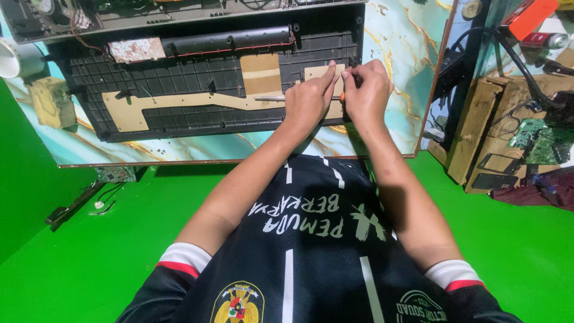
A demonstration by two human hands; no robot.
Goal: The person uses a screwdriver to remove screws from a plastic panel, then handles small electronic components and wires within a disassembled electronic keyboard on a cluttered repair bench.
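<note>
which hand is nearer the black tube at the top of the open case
Left. The left hand sits just below and right of the black tube, while the right hand is farther right, both holding a screwdriver.
</note>
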